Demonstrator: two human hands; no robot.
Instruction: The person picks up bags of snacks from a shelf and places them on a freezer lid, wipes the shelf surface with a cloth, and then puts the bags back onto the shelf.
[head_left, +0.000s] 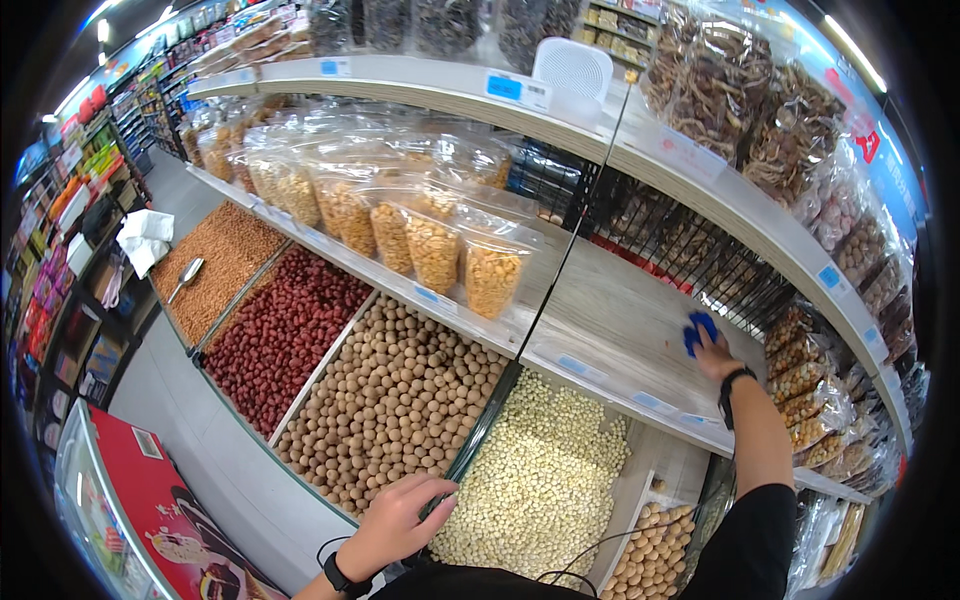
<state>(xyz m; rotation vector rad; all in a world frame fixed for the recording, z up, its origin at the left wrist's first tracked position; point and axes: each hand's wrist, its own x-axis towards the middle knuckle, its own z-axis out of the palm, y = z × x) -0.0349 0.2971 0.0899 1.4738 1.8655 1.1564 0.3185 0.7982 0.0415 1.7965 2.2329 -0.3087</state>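
My right hand (712, 358) reaches onto the middle shelf and presses a blue cloth (699, 333) against its bare wood-look board (615, 300). A small brown crumb lies on the board to the left of the cloth. Low in the view, my left hand (401, 517) rests at the glass divider (484, 424) between two bins, its fingers over the divider's near end. Left of that divider, round brown dried longans (397, 397) fill one bin. Pale lotus seeds (532, 465) fill the bin on its right.
Clear zip bags of yellow snacks (431, 247) line the shelf's left half; bagged goods (814, 397) stand at the right end. Above runs another shelf (450, 94) with a white speaker-like box (574, 71). Red dates (289, 330) and a metal scoop (186, 277) lie left. A dark cable (600, 541) crosses the near bins.
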